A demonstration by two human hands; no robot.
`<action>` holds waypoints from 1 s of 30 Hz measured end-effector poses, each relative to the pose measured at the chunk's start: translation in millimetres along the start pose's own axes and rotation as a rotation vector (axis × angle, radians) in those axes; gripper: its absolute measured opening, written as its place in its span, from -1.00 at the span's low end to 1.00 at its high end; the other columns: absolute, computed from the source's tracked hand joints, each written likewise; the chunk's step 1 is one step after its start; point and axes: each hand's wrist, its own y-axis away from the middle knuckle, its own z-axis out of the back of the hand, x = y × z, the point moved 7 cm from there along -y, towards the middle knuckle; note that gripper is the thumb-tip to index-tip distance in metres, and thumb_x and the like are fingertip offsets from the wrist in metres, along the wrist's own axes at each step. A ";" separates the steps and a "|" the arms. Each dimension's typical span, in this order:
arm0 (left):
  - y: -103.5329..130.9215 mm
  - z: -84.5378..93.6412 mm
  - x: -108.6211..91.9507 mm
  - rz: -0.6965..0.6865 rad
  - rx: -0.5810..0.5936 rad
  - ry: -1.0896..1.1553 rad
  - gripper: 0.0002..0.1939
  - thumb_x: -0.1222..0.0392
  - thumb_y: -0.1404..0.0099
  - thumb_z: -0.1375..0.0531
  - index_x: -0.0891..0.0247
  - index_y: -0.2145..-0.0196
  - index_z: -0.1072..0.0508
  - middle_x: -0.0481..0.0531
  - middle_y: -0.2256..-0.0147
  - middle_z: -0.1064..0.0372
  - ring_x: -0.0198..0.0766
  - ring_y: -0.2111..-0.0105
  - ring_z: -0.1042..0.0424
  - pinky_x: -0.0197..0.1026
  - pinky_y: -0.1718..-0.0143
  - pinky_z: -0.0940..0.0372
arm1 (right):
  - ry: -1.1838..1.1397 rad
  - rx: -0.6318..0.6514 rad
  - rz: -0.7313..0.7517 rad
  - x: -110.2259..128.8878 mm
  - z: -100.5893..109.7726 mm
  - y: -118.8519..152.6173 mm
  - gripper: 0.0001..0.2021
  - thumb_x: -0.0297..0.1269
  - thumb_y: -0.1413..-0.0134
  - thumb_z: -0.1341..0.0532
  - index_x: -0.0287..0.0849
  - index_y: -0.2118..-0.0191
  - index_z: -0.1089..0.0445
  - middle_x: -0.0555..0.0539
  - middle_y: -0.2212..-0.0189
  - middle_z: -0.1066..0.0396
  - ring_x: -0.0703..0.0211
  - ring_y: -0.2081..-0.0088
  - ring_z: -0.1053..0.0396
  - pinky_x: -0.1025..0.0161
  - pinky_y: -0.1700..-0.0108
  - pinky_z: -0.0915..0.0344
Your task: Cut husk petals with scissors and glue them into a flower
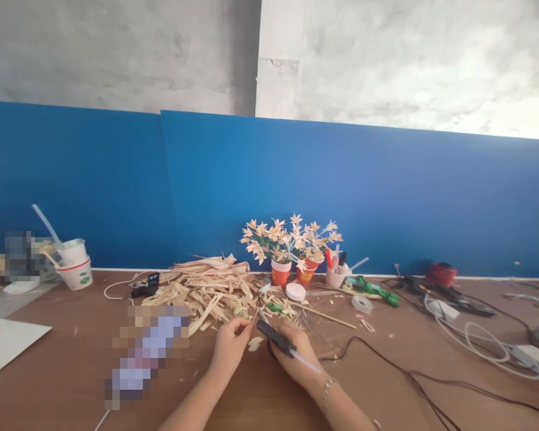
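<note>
My right hand (pixel 300 354) is wrapped round a black hot glue gun (pixel 275 337), its nozzle pointing away from me. A translucent glue stick (pixel 308 362) juts from its rear end. Close to the nozzle, my left hand (pixel 232 346) has thumb and forefinger pinched together. Whatever lies between those fingertips is too small to make out. Just beyond both hands spreads a heap of dried pale husk strips (pixel 206 290). Small cut pale pieces (pixel 255 343) lie on the brown table (pixel 260 401) between the hands.
Pale husk flowers (pixel 273 236) stand in red paper cups (pixel 280 274) at the back. Nearby are a tape roll (pixel 362 304), a round white lid (pixel 295 292) and a thin stick (pixel 326 314). Black cable (pixel 377 356) crosses the right side. White cups (pixel 75 272) stand left, before a blue partition (pixel 206 191).
</note>
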 end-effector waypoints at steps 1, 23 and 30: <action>0.1 0.0 0.2 0.001 0.001 0.002 -0.73 0.05 -0.09 -0.11 0.30 0.52 -0.48 0.00 0.59 -0.40 -0.24 0.54 -0.33 -0.28 0.47 -0.19 | 0.001 0.001 -0.001 0.0 -0.1 -0.1 -0.86 -0.45 0.14 -0.12 -0.17 0.61 -0.21 -0.01 0.55 -0.26 0.23 0.49 -0.28 0.34 0.44 -0.20; -0.2 -0.8 2.1 0.013 0.004 0.026 -0.71 0.03 -0.10 -0.11 0.30 0.51 -0.49 -0.03 0.61 -0.39 -0.25 0.55 -0.33 -0.28 0.48 -0.20 | -0.009 0.007 0.013 1.9 1.2 0.5 -0.87 -0.44 0.12 -0.12 -0.17 0.60 -0.21 -0.01 0.55 -0.25 0.24 0.50 -0.26 0.34 0.45 -0.18; -0.6 -1.7 2.5 0.012 0.011 0.034 -0.71 0.05 -0.12 -0.10 0.31 0.50 -0.48 -0.02 0.60 -0.40 -0.24 0.54 -0.34 -0.27 0.48 -0.20 | -0.003 0.010 -0.001 0.6 0.7 0.7 -0.88 -0.45 0.13 -0.12 -0.17 0.59 -0.20 -0.01 0.55 -0.24 0.23 0.49 -0.27 0.34 0.45 -0.18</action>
